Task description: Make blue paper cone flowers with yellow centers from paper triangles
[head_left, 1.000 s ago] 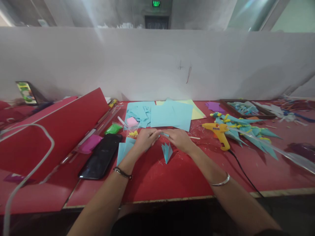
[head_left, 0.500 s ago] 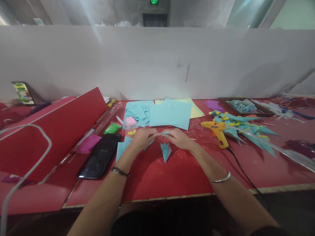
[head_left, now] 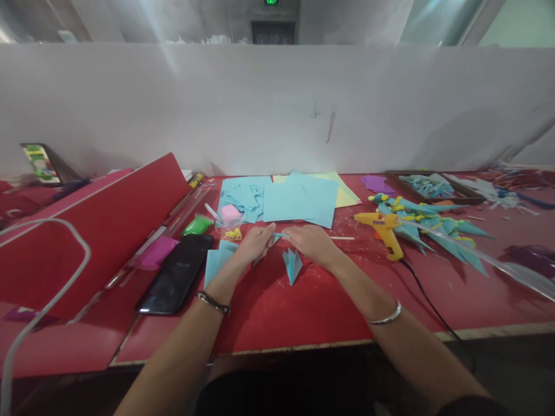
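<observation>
My left hand (head_left: 256, 241) pinches a small folded strip of light blue paper (head_left: 278, 237) over the red table. From the other side my right hand (head_left: 313, 241) has its fingers closed on the same strip; its fingertips are partly hidden. Just below the hands a fan-folded blue paper piece (head_left: 292, 266) stands on the table. Past the right hand a thin white stick (head_left: 342, 238) pokes out to the right. Cut blue paper pieces (head_left: 212, 266) lie beside my left wrist.
Blue sheets (head_left: 299, 199) lie at the back. A yellow glue gun (head_left: 384, 231) with a cord is on the right, near several blue paper figures (head_left: 425, 222). A black phone (head_left: 176, 277), a green packet (head_left: 197, 225) and a large red board (head_left: 108, 231) occupy the left.
My left hand has turned, its thumb now raised, and the blue strip has tilted and shifted left. My right hand has moved slightly left, and more of the white stick shows.
</observation>
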`<state>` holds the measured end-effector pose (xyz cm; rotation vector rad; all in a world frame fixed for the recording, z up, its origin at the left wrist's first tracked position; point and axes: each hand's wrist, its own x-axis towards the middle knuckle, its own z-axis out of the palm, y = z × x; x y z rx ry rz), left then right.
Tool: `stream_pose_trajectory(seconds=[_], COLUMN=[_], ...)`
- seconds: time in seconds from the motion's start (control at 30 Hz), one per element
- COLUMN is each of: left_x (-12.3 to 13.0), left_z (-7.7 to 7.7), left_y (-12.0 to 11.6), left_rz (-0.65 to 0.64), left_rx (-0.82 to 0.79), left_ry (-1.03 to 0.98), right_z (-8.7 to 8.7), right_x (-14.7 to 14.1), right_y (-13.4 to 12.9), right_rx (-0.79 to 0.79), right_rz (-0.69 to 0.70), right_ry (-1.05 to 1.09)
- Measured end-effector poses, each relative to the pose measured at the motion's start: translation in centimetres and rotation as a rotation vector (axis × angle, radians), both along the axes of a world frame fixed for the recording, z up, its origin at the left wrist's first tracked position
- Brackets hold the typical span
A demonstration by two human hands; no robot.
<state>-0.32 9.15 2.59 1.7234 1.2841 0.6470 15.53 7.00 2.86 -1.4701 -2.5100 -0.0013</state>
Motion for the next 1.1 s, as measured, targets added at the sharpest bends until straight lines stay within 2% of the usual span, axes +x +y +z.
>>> stream_pose_trajectory(seconds=[0.1,0.23,0.3,0.37,0.47,0.6,0.87,1.0,1.1], left_x=[0.0,-0.2,-0.3,-0.4,-0.3,0.0,0.9,1.0,1.0], left_z=[0.1,0.5,0.6,0.7,0.6,0.6,-0.6,-0.3,0.0], left_y=[-0.1,-0.3,-0.3,-0.3,-0.3,-0.4,-0.1,-0.2,-0.3], left_rz=[0.002,-0.139,-0.213,-0.249,-0.242,-0.161,-0.024,0.045,0.059], left_rx=[0.172,0.53,0.584,0.581,0.55,0.486,-0.019,-0.139,-0.209], left_ry=[0.011,0.101,0.145,0.151,0.13,0.067,-0.324,-0.434,-0.48], right_z=[0.3,0.8,1.0,1.0,0.8,0.4,0.2,0.1,0.2], right_x=[0.2,1.4,2.0,2.2,2.1,1.7,0.6,0.1,0.2], right_y=[-0.1,-0.2,-0.3,-0.2,-0.1,0.1,0.0,-0.1,-0.2], right_rx=[-0.085,-0.29,-0.391,-0.427,-0.363,-0.208,0.103,0.247,0.288], right_rz=[-0.007,0.181,0.242,0.253,0.239,0.181,-0.109,-0.105,-0.076], right_ry=[0.149,0.501,0.575,0.598,0.595,0.485,-0.005,-0.099,-0.12])
